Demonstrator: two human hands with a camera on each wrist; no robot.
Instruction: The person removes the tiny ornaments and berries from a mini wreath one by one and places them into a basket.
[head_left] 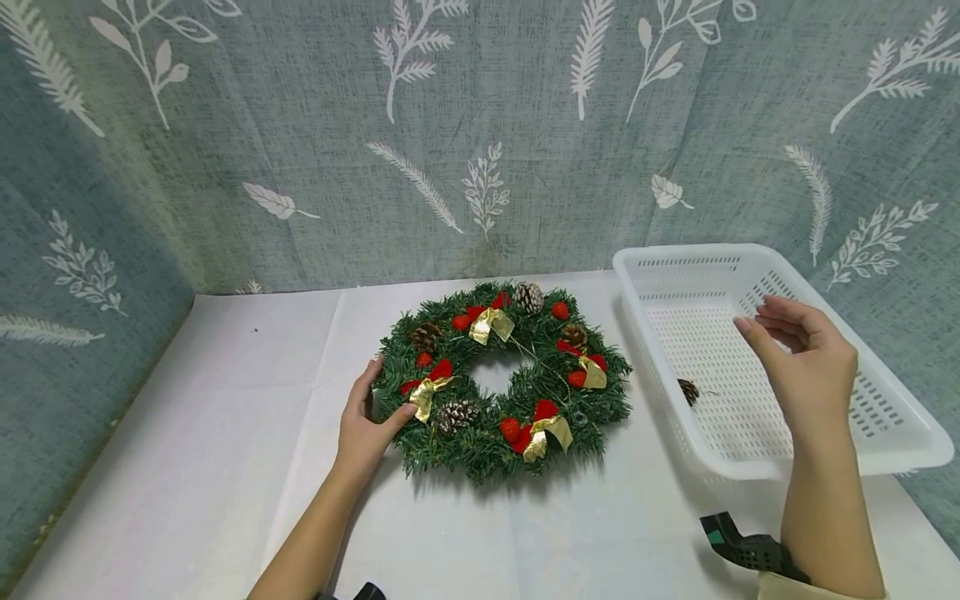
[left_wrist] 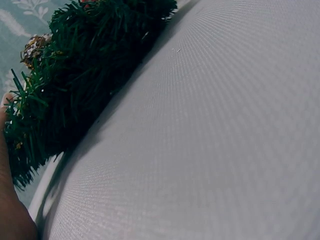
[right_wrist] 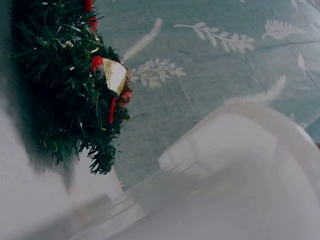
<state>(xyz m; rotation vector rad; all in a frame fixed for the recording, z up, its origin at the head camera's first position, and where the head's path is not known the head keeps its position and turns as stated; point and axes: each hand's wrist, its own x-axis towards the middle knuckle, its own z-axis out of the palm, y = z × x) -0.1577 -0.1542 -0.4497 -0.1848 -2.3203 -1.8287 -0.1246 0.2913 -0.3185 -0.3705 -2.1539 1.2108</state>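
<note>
A green wreath lies flat on the white table, trimmed with red and gold bows, red berries and pine cones. My left hand holds its left edge, thumb on top and fingers along the outer side. In the left wrist view the wreath fills the upper left, with part of the hand at the edge. My right hand hovers above a white plastic basket, fingers bent, thumb apart from them, nothing visible between. A small pine cone lies inside the basket near its left wall.
The basket stands on the table's right side, a short gap from the wreath. Behind the table hangs a grey-green curtain with white leaf prints, which also runs along both sides. White cloth covers the table.
</note>
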